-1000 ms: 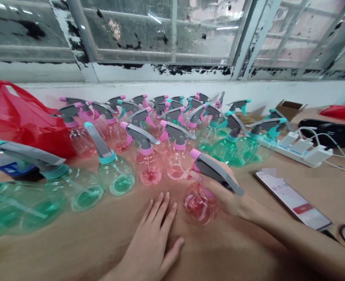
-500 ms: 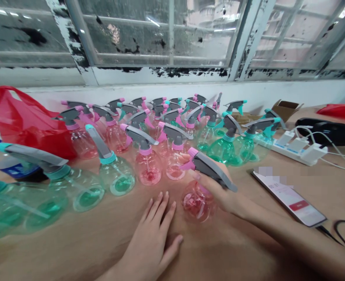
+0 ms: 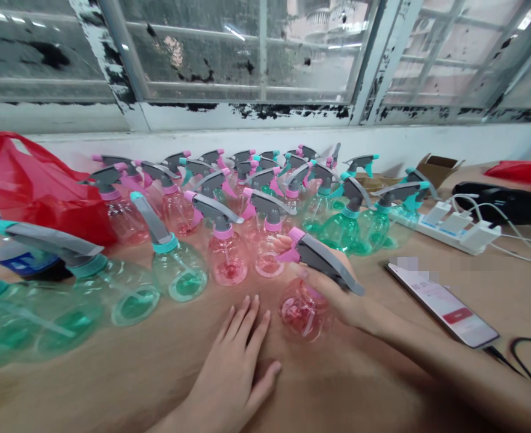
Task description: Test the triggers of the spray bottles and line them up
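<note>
My right hand (image 3: 344, 297) is closed round the neck of a pink spray bottle (image 3: 302, 313) with a grey trigger head (image 3: 326, 261); the bottle stands on the brown table (image 3: 112, 385), tilted a little towards me. My left hand (image 3: 236, 367) lies flat and open on the table just left of that bottle, fingers stretched out, holding nothing. Behind them stand several pink spray bottles (image 3: 227, 261) and green spray bottles (image 3: 175, 270) in rows up to the wall.
A red plastic bag (image 3: 39, 186) sits at the far left. A phone (image 3: 443, 304) lies on the table to the right, with a white power strip (image 3: 450, 231) and cables behind it. A small cardboard box (image 3: 441, 168) stands by the wall.
My right hand has shifted the pink bottle slightly left and away from me. My left hand has stayed flat on the table.
</note>
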Tool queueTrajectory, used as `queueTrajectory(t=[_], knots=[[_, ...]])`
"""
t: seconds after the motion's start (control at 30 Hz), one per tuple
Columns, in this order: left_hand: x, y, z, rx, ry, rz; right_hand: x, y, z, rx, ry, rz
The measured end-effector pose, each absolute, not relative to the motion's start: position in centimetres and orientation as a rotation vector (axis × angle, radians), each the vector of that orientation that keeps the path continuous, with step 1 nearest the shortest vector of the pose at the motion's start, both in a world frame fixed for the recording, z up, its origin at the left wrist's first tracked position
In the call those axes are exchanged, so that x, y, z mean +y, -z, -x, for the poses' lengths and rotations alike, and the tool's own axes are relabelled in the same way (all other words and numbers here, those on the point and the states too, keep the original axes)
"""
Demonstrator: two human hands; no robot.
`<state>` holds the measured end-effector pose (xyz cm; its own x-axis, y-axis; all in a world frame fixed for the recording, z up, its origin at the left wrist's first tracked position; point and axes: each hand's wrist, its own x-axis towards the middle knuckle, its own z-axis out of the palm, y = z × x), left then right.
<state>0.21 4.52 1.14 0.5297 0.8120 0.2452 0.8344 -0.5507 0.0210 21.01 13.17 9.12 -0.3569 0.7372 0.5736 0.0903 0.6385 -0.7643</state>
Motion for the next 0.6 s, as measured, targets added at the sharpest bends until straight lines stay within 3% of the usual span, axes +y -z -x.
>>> queueTrajectory(t=[0.6], knots=[[4.5,-1.3,-0.3,-1.416,0.33,2.684,13.4,-9.5,-21.4,-1.877,-0.881,0.685]])
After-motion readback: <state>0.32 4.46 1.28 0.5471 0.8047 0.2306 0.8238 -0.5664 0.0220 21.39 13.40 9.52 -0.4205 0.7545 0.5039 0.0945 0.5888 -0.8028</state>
